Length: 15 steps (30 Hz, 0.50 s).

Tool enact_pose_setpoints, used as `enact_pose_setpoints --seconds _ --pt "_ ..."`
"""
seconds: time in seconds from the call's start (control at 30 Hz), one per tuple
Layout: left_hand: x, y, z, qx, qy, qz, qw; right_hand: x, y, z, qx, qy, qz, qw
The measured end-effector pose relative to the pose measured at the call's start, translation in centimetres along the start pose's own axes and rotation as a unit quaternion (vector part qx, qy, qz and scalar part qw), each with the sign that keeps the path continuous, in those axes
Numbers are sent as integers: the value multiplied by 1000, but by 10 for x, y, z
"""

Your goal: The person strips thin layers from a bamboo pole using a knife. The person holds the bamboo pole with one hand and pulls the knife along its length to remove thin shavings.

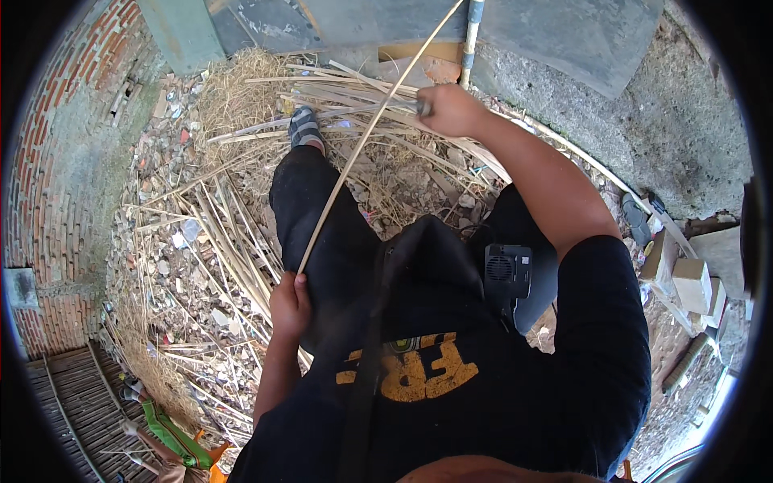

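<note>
Ground: bare earth strewn with rubble (pixel 173 241) and small stones, seen past a seated person's dark trousers; a sandalled foot (pixel 305 127) rests among the litter.
Litter: split cane strips (pixel 225 233) lie criss-crossed over the rubble left of the legs; a heap of dry straw (pixel 233 97) sits at the far left of the pile.
Walls: a curved brick wall (pixel 56 177) closes the left side; a grey concrete slab (pixel 676 121) rises on the right, with a dark sheet (pixel 564 32) leaning at the top.
Edges and room: the litter leaves little bare earth near the feet; a woven slat mat (pixel 64 402) lies at lower left; a thin pole (pixel 471 40) stands against the top edge.
Boxes: small cardboard boxes (pixel 684 278) are stacked at the right edge; whether anything is in them cannot be told.
Worked piece: a long pale cane strip (pixel 362 145) runs diagonally from the lower hand up past the top of the frame, across the left thigh.
Left hand (pixel 290 304): fingers curled tight round the strip's lower end, by the thigh.
Right hand (pixel 449 109): fist closed round a knife handle (pixel 422 106), with the short grey tip showing just beside the cane strip.
Body gear: a small black device (pixel 507 274) hangs at the chest.
</note>
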State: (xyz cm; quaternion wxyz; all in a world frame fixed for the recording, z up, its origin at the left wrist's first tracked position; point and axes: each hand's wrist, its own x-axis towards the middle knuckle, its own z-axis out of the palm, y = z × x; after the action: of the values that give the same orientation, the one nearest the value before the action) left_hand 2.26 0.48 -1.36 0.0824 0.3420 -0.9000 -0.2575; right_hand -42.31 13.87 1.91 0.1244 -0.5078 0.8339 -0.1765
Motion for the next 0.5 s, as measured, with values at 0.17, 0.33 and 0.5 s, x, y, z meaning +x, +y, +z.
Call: enact_pose_setpoints --seconds 0.17,0.33,0.5 --pt "5 -2 -1 3 -5 3 1000 5 6 -1 31 20 15 999" --pt "8 -8 -3 -51 -17 15 998 -11 -31 7 -40 -6 -89 995" --pt "22 -2 -3 -59 -38 -3 998 3 -6 2 -6 -24 12 1000"
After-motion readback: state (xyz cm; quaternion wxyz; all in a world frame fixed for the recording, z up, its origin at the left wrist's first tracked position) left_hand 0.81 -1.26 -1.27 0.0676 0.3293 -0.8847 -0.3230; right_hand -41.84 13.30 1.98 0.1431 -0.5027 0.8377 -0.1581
